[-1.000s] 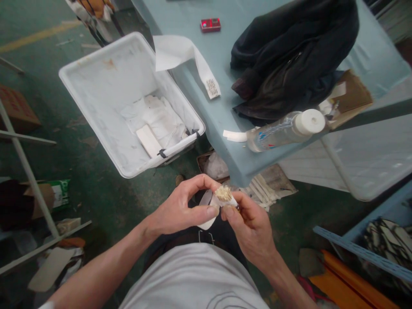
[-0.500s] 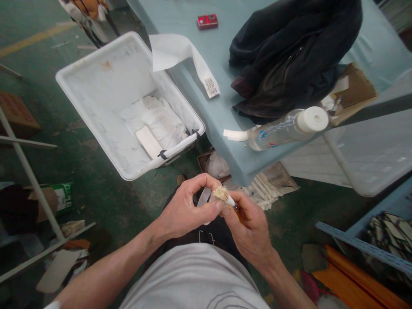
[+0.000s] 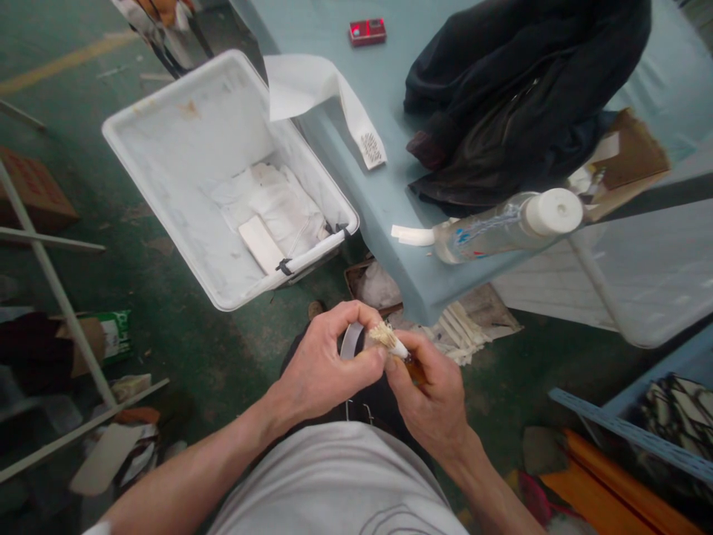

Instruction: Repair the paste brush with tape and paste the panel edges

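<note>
Near the blue-covered table (image 3: 412,275), the left hand (image 3: 328,358) and right hand (image 3: 433,383) pinch a bristly-ended bundle (image 3: 385,336) from opposite sides, likely to steady it.

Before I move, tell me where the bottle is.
In the head view, right of centre, the bottle is at the near edge of the table, between the jacket and the right hand.

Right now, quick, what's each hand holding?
Left hand: closed, thumb and finger pinching the bristly bundle.
Right hand: closed on the same bundle, at its white end.
</note>
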{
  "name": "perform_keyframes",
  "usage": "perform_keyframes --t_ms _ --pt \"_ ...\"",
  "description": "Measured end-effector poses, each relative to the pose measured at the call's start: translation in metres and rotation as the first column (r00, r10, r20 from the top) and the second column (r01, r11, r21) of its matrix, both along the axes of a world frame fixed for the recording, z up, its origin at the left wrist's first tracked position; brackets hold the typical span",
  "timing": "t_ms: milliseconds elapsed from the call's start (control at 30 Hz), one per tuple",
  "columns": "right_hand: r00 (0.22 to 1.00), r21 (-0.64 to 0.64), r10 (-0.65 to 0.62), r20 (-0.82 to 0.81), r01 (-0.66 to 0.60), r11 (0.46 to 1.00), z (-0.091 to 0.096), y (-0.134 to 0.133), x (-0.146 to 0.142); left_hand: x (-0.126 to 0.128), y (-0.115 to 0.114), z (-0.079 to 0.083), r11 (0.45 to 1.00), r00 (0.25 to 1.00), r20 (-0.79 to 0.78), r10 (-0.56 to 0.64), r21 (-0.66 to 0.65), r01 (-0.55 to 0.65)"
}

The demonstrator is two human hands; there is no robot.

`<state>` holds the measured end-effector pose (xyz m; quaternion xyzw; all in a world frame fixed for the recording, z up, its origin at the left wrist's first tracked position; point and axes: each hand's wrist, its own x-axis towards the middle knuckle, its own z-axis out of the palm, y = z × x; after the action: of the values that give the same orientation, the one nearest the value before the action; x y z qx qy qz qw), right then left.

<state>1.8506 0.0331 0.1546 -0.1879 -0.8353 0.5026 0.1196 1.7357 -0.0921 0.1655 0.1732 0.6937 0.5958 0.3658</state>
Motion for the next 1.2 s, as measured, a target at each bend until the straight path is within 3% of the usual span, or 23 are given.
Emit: perform_keyframes --t_ms 233,367,600,733,867,967,1200 --pt "1.000 0.060 -0.028 -0.002 0.028 0.998 -0.006 0.001 -0.002 0.000 0.007 0.000 0.998 0.997 0.062 0.050 -0.050 -0.047" --pt "0.997 0.021 -0.064 0.034 0.063 0.998 -0.010 0.001 0.000 0.002 0.010 -0.005 0.998 0.994 0.096 0.059 -0.044 -0.055" --pt "0.981 -0.262 -0.142 0.133 0.173 0.950 -0.016 -0.008 0.000 0.004 0.015 -0.008 0.991 0.964 0.235 0.121 0.032 -0.132" --pt "0.978 -0.469 -0.103 0.181 0.178 0.865 -0.019 -0.009 0.001 0.008 0.016 -0.004 0.986 0.953 0.267 0.143 0.049 -0.162" --pt "0.983 -0.613 -0.042 0.180 0.145 0.777 -0.019 -0.011 0.000 0.013 0.015 -0.004 0.977 0.971 0.126 0.205 0.029 -0.211" --pt "0.981 -0.577 -0.060 0.186 0.158 0.802 -0.018 -0.012 -0.001 0.013 0.011 -0.006 0.982 0.981 0.046 0.189 0.008 -0.189" --pt "0.981 -0.381 -0.071 0.183 0.137 0.914 -0.019 -0.006 0.001 0.006 0.004 -0.006 0.998 0.997 0.050 0.054 -0.031 -0.053"
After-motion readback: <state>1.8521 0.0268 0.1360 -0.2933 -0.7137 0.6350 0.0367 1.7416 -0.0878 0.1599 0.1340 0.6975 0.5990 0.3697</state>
